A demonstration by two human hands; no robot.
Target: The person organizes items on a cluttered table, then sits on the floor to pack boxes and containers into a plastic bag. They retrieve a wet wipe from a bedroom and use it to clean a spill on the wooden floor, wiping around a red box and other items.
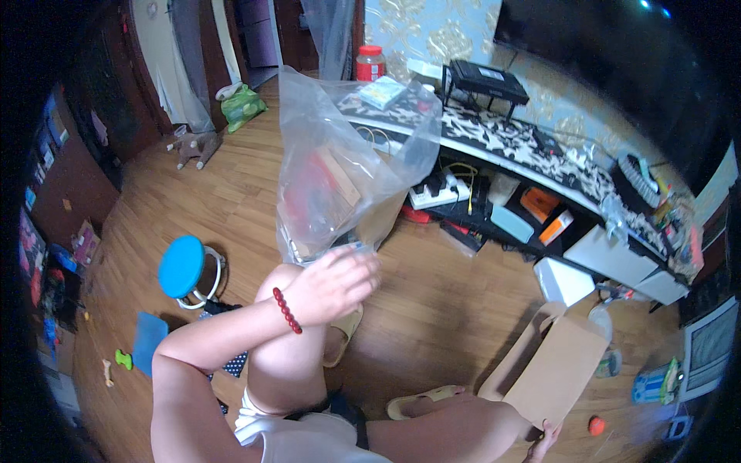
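A large clear plastic bag [341, 173] with cardboard and something red inside stands on the wooden floor before me. My left hand [341, 283], blurred and with a red bead bracelet [287, 310] on its wrist, is at the bag's near lower side, over my knee; whether its fingers grip the plastic cannot be told. At the lower right, my right hand [544, 443] holds the near end of a brown cardboard box [556, 370], which is tilted beside my leg. Part of this hand is cut off by the picture's bottom edge.
A black-and-white patterned TV stand [498, 139] runs along the wall, with a power strip [440, 194] on its shelf. A blue round stool [182, 267] stands left. A white box [562, 282], an orange ball [596, 426] and a green toy bone [123, 359] lie on the floor.
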